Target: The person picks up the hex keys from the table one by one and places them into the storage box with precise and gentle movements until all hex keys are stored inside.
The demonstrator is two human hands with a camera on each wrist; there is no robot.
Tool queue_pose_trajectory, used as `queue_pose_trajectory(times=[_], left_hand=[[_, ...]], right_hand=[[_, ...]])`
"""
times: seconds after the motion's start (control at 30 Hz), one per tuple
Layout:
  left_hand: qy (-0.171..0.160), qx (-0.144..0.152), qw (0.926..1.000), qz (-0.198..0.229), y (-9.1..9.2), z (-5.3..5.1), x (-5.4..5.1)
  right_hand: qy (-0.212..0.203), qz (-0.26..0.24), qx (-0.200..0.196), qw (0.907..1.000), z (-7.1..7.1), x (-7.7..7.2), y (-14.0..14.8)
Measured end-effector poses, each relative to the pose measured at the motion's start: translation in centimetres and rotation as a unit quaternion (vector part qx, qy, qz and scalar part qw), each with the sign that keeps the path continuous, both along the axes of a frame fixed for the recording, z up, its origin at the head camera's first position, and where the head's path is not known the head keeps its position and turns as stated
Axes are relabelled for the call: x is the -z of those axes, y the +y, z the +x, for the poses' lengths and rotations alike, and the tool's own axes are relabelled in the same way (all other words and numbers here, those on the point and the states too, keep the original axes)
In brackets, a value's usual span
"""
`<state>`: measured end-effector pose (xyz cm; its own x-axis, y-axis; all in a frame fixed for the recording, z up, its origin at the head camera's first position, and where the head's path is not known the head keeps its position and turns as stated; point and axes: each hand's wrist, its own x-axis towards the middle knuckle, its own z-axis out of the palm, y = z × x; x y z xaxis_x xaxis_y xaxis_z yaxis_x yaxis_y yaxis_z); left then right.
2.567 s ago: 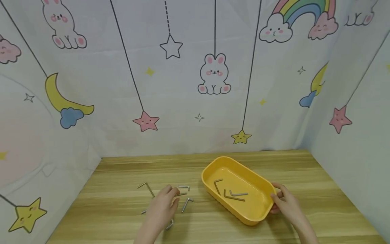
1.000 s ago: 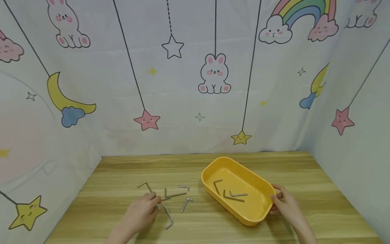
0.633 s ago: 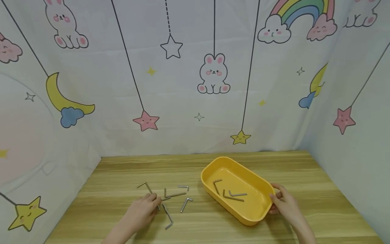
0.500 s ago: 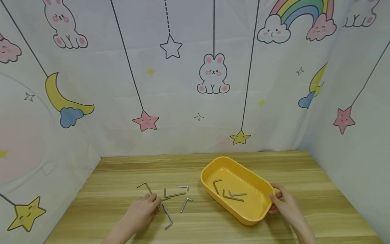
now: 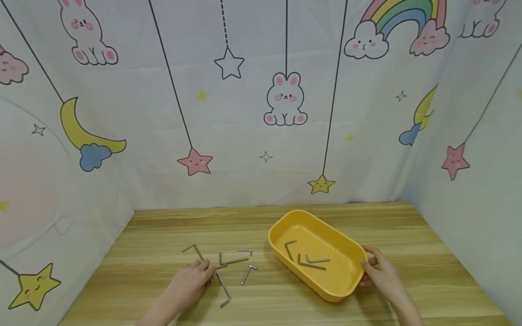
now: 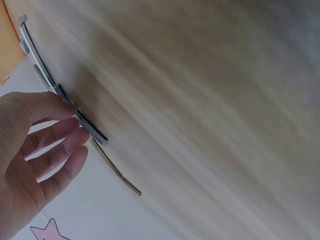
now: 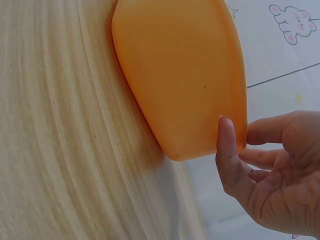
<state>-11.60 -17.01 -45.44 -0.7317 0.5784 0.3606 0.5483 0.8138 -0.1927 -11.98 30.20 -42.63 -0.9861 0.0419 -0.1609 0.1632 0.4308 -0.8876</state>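
while the right hand (image 5: 381, 271) grips one yellow tray (image 5: 338, 276) by its near end, probably to steady it, the left hand (image 5: 189, 283) pinches one metal key (image 6: 95, 131) at the table (image 5: 163, 226); three bent keys (image 5: 311, 265) lie in the tray, at least five loose keys (image 5: 234, 261) left of it

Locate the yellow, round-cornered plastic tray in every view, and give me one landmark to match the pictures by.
Head: the yellow, round-cornered plastic tray is right of centre in the lower half, the right hand gripping its right end.
Left wrist: only a sliver of the tray shows, orange-looking, at the top left.
Right wrist: the tray fills the upper middle, cut off at the top.
Shared landmark: the wood-grain tabletop.
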Motion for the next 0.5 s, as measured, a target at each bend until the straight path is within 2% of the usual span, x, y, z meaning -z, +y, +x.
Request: queue_pose_trajectory(times=[0.13,0.5], left_hand=[[0.005,0.000,1.0000,0.001,-0.10,-0.11,0.09],[-0.029,-0.015,0.9995,-0.002,0.14,-0.01,-0.38]], right_hand=[[-0.002,0.001,0.001,1.0000,0.08,-0.13,-0.08],[-0.003,0.000,0.001,1.0000,0.03,-0.16,-0.10]])
